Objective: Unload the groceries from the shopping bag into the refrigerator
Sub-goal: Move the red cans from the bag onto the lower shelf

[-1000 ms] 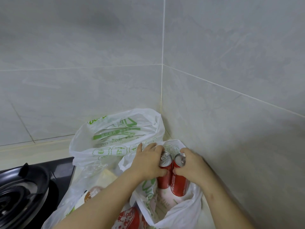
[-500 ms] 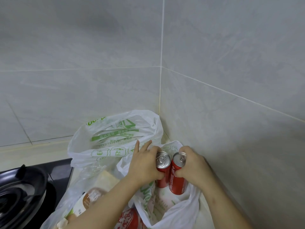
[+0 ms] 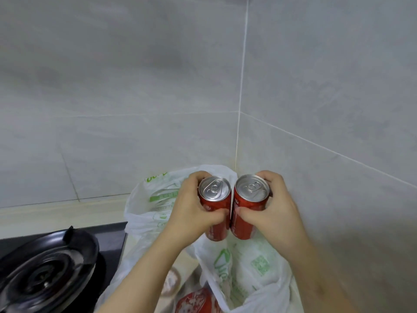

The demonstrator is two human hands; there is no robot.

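Observation:
Two red drink cans with silver tops are held upright side by side above the white shopping bag (image 3: pixel 259 265) with green print. My left hand (image 3: pixel 189 211) grips the left can (image 3: pixel 214 195). My right hand (image 3: pixel 270 211) grips the right can (image 3: pixel 251 193). The cans touch each other. A second white bag with green print (image 3: pixel 155 199) stands behind, in the wall corner. A red packet (image 3: pixel 196 301) and a brown-labelled item (image 3: pixel 171 283) lie in clear plastic below my left forearm. The refrigerator is out of view.
A black gas hob (image 3: pixel 45 269) with its burner ring lies at the lower left on the pale counter (image 3: pixel 56 215). Grey tiled walls meet in a corner (image 3: pixel 239 132) right behind the bags, close on the right.
Both hands have lifted the two cans up out of the bag and nearer to the camera. The left hand's fingers have closed round its can.

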